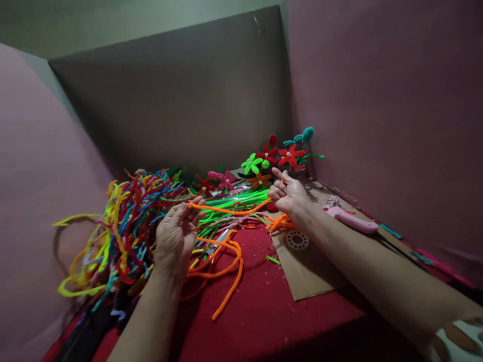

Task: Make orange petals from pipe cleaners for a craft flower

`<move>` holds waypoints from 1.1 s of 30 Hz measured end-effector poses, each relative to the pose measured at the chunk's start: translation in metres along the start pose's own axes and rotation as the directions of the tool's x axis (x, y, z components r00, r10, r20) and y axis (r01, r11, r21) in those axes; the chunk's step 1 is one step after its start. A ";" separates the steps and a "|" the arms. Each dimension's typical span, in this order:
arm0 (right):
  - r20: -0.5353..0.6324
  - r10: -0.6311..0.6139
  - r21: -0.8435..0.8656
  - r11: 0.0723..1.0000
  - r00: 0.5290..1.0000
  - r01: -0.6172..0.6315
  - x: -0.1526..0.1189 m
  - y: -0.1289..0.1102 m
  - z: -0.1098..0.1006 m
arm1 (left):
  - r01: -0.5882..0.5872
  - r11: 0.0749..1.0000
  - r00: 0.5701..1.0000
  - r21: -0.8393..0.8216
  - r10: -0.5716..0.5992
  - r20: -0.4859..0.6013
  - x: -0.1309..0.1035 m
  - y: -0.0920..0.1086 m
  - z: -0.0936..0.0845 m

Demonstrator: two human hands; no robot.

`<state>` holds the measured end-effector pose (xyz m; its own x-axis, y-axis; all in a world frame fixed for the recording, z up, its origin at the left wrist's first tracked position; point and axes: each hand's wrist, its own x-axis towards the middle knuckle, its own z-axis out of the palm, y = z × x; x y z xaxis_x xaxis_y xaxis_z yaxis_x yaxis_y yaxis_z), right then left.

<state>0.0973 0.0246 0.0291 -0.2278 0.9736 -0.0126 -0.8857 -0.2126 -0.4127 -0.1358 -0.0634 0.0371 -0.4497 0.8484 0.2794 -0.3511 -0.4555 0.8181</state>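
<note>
An orange pipe cleaner point(234, 211) is stretched between my two hands, sagging slightly in the middle. My left hand point(177, 229) pinches its left end with thumb and fingers. Curled fingers of my right hand point(287, 193) grip the other end, with the index finger pointing up and left. Below my left hand, more orange pipe cleaners point(230, 246) lie loose on the red cloth, beside partly hidden scissors point(222, 239). Bright green pipe cleaners point(222, 203) lie behind the stretched one. Under my right wrist is a bunch of short orange pieces point(279, 222).
A big tangle of multicoloured pipe cleaners point(132, 226) is heaped at left. Pipe-cleaner flowers point(252, 164) stand at the back. On the right are a cardboard sheet point(305, 276), a tape roll point(297, 240) and a pink glue gun point(354, 220). Pink panels point(385, 100) flank the red table point(264, 322).
</note>
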 end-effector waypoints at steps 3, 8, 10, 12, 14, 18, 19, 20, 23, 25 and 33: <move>0.014 0.026 0.016 1.000 1.000 -0.026 -0.005 0.007 0.002 | 0.115 0.979 0.989 -0.168 -0.129 -0.072 -0.005 0.007 0.009; 0.029 0.104 0.012 0.994 0.994 -0.105 -0.013 0.027 0.003 | 0.223 0.893 0.972 -0.391 -0.235 0.018 -0.007 0.018 0.006; 0.042 0.091 -0.012 0.996 0.995 -0.091 -0.017 0.033 0.003 | 0.211 0.918 0.973 -0.335 -0.229 -0.015 -0.004 0.016 0.001; 0.071 0.058 -0.046 0.997 0.996 -0.054 -0.021 0.036 0.005 | 0.178 0.954 0.967 -0.239 -0.214 -0.135 0.000 0.011 -0.002; 0.104 0.015 -0.082 0.997 0.994 -0.007 -0.024 0.036 0.007 | 0.145 0.972 0.957 -0.183 -0.185 -0.225 0.003 0.005 -0.002; 0.145 -0.044 -0.148 0.987 0.988 0.065 -0.027 0.032 0.011 | 0.118 0.983 0.955 -0.140 -0.151 -0.254 0.004 -0.003 0.001; 0.147 -0.047 -0.161 0.984 0.988 0.071 -0.027 0.031 0.011 | 0.117 0.985 0.956 -0.128 -0.147 -0.254 0.004 -0.004 0.002; 0.145 -0.043 -0.173 0.983 0.988 0.068 -0.028 0.030 0.011 | 0.116 0.986 0.958 -0.116 -0.142 -0.251 0.003 -0.004 0.002; 0.162 -0.005 -0.201 0.979 0.987 0.038 -0.029 0.029 0.011 | 0.101 0.992 0.967 -0.079 -0.117 -0.225 0.001 -0.005 0.001; 0.218 0.023 -0.228 0.973 0.976 0.028 -0.032 0.029 0.012 | 0.088 0.995 0.976 -0.054 -0.097 -0.193 0.000 -0.004 0.000; 0.432 0.178 -0.364 0.931 0.884 -0.009 -0.050 0.039 0.017 | 0.171 0.979 0.969 0.108 -0.187 0.164 -0.027 0.001 0.020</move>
<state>0.0670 -0.0338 0.0295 -0.5335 0.7874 0.3089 -0.6757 -0.1771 -0.7156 -0.1069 -0.0815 0.0404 -0.2355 0.9511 0.2001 -0.3323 -0.2723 0.9030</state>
